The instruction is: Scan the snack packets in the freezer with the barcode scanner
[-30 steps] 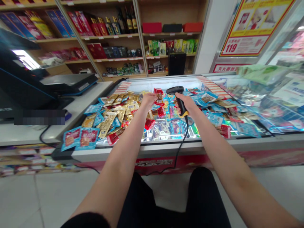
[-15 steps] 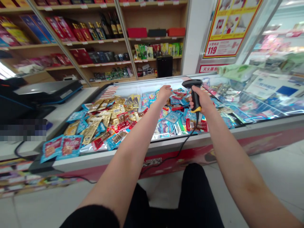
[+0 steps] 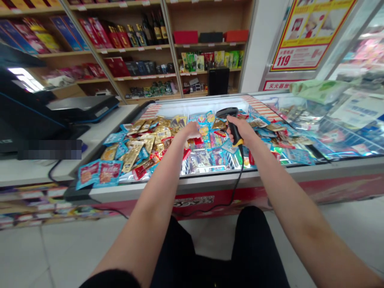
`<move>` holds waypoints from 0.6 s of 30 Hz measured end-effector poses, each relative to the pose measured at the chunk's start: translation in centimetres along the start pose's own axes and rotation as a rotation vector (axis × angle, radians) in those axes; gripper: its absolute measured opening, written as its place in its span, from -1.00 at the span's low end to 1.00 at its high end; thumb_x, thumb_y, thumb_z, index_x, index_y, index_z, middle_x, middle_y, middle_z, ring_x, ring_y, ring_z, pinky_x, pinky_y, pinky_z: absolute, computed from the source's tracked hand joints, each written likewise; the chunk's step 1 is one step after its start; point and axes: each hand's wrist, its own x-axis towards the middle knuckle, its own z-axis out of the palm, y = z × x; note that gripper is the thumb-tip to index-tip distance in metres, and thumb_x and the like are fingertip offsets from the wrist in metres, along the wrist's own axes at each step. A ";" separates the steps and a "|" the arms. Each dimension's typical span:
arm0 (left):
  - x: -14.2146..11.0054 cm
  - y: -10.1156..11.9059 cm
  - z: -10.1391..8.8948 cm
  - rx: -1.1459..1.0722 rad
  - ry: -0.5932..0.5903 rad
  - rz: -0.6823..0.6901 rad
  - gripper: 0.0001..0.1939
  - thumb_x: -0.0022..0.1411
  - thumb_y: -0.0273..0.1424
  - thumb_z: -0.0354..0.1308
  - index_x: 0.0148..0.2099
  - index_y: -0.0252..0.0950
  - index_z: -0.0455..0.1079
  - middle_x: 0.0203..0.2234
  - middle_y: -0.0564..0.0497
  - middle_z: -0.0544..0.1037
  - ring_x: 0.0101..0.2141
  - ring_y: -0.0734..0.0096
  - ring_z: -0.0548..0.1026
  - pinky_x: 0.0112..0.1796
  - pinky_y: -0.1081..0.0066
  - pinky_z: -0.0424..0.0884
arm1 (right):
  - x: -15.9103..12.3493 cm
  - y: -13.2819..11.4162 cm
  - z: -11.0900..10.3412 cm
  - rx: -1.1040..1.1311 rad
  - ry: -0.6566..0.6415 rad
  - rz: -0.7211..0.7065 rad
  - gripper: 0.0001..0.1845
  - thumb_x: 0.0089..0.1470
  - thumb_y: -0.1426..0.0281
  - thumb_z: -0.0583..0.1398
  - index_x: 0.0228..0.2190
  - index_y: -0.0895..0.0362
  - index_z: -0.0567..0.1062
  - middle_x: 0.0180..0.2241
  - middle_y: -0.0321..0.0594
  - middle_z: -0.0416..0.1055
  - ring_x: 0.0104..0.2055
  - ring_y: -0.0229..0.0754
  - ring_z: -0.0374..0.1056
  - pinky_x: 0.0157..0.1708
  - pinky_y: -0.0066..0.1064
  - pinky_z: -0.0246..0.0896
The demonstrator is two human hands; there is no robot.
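Nearest, right hand [image 3: 241,131] clamped on a corded barcode scanner [image 3: 233,133], its head tipped down, seemingly held ready over the pile. Left hand [image 3: 190,130] apart but near, fingers curled down by a red packet [image 3: 196,141]; cannot tell whether it gripped anything. Snack packets [image 3: 135,154] lay heaped in a lit chest freezer [image 3: 285,173]. Worktop [image 3: 102,136] to the left, carrying a till [image 3: 81,105]. Farther, wooden shelves [image 3: 150,50] of boxes and bottles.
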 end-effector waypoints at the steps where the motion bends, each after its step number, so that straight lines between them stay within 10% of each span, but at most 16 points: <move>1: -0.3 -0.5 -0.6 0.017 -0.021 -0.022 -0.61 -0.51 -0.82 0.20 -0.61 -0.24 0.34 -0.62 0.06 0.44 -0.26 0.07 0.53 -0.13 0.33 0.37 | 0.3 0.2 0.9 -0.009 -0.021 0.010 -0.69 0.17 0.17 0.22 -0.45 0.12 0.34 -0.70 -0.32 0.31 -0.76 -0.30 0.17 -0.80 -0.48 0.12; 10: 0.1 -3.3 -3.1 -0.096 -0.046 -0.213 -0.59 -0.58 -0.80 0.31 -0.71 -0.24 0.29 -0.74 0.06 0.39 -0.41 0.14 0.53 -0.41 0.43 0.33 | 3.4 1.0 7.3 -0.109 -0.080 0.068 -0.69 0.20 0.18 0.20 -0.47 0.11 0.33 -0.71 -0.34 0.30 -0.77 -0.30 0.17 -0.81 -0.49 0.11; 18: 1.2 -5.1 -2.8 -0.068 0.102 0.021 -0.61 -0.50 -0.72 0.35 -0.69 -0.23 0.25 -0.77 0.15 0.24 -0.51 0.34 0.40 -0.46 0.47 0.24 | 5.3 1.7 9.2 -0.104 -0.121 0.056 -0.68 0.20 0.19 0.20 -0.49 0.11 0.32 -0.71 -0.34 0.29 -0.77 -0.30 0.19 -0.79 -0.50 0.13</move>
